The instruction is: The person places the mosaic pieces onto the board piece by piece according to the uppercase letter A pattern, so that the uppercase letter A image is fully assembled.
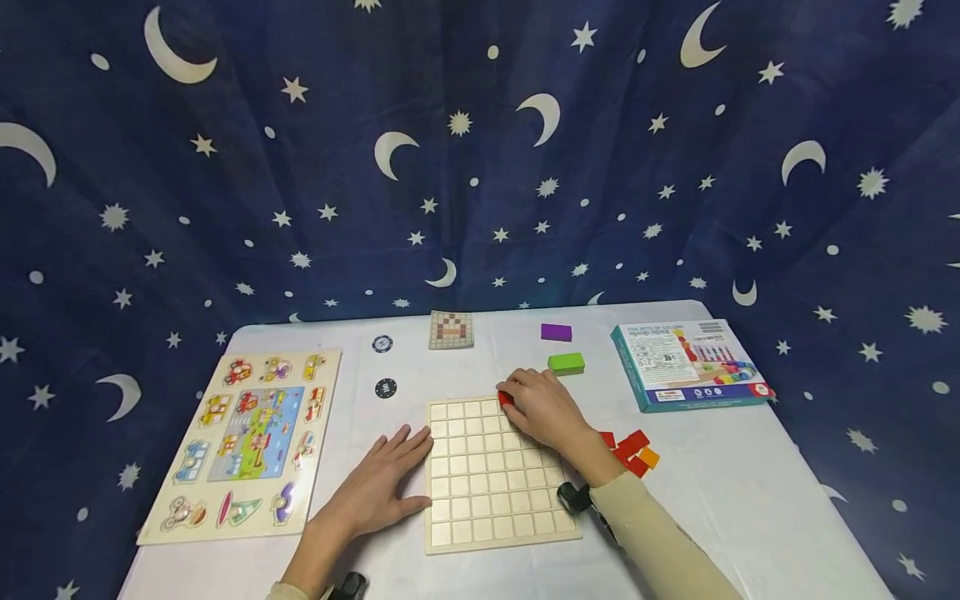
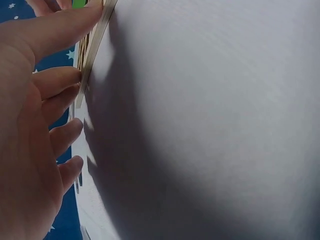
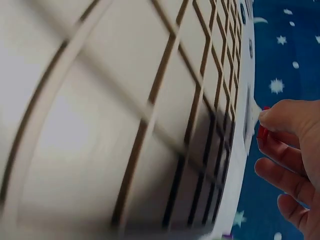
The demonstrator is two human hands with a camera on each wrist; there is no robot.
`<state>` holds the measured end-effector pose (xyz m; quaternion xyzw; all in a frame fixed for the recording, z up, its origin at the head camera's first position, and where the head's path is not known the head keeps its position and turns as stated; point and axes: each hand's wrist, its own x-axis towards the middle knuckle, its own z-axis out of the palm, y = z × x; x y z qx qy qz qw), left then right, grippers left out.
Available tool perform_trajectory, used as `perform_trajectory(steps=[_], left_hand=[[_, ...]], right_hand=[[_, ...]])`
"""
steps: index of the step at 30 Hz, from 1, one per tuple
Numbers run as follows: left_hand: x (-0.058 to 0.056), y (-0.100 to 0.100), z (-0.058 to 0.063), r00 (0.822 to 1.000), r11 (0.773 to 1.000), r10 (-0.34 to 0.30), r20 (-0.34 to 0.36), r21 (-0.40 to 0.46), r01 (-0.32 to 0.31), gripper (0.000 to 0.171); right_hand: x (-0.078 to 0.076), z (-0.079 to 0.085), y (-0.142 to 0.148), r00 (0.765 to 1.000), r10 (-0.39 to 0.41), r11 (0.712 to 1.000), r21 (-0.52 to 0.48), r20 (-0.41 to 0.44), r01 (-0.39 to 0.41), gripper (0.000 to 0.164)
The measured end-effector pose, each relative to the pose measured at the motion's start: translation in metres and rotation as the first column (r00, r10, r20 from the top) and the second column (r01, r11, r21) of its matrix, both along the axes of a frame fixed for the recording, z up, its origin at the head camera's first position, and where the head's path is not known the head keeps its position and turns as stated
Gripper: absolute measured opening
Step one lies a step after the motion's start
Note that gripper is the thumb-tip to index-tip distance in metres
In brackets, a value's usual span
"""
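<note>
Hold small red block [image 1: 504, 400] level, pinched in right hand [image 1: 543, 407], at square pale wooden gridded board [image 1: 480, 482], towards far edge of surface [image 1: 720, 492], bracing with outstretched left hand [image 1: 377, 485].

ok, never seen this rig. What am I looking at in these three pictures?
No robot, just a person's bare hands. The wide picture comes from a head-worn camera looking forward and down; the other two come from a camera on each wrist.

On the white table: a gridded board, a picture puzzle, a patterned tile, two round chips, a purple block, a green block, a box, loose red pieces and an orange piece.

The right hand pinches a small red piece at the board's far edge. The left hand holds nothing; it touches the board's left edge.
</note>
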<state>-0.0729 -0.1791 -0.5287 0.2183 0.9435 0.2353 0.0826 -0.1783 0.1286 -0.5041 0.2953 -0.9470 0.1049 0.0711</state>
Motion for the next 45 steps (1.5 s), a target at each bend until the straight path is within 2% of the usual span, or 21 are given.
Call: perform_trajectory(steps=[5,10,19,30,38,45], left_hand=[[0.000,-0.001,-0.004,1.000,1.000,0.005,0.006,0.020,-0.006,0.087],[-0.001,-0.002,-0.007,1.000,0.999,0.008,0.009,0.043,-0.008,0.087],[0.000,-0.003,-0.009,1.000,0.998,0.010,0.003,0.058,-0.010,0.087],[0.000,-0.003,-0.009,1.000,0.998,0.007,-0.001,0.062,-0.007,0.086],[0.000,-0.003,-0.010,1.000,0.998,0.007,-0.005,0.060,-0.007,0.086],[0.000,-0.003,-0.008,1.000,0.998,0.009,-0.007,0.056,-0.008,0.086]], right_hand=[[-0.001,-0.007,-0.016,0.999,0.049,0.999,0.016,0.021,-0.049,0.026],[0.000,-0.013,-0.021,0.998,0.037,0.999,0.026,0.054,-0.039,0.025],[-0.001,-0.016,-0.023,0.998,0.035,0.999,0.009,0.053,-0.036,0.024],[0.002,-0.019,-0.018,0.998,0.016,1.000,-0.019,0.062,-0.014,0.024],[0.001,-0.021,-0.019,0.998,0.035,0.999,-0.023,0.057,-0.034,0.027],[0.011,-0.012,-0.002,0.996,0.020,0.998,-0.069,0.087,-0.014,0.030]])
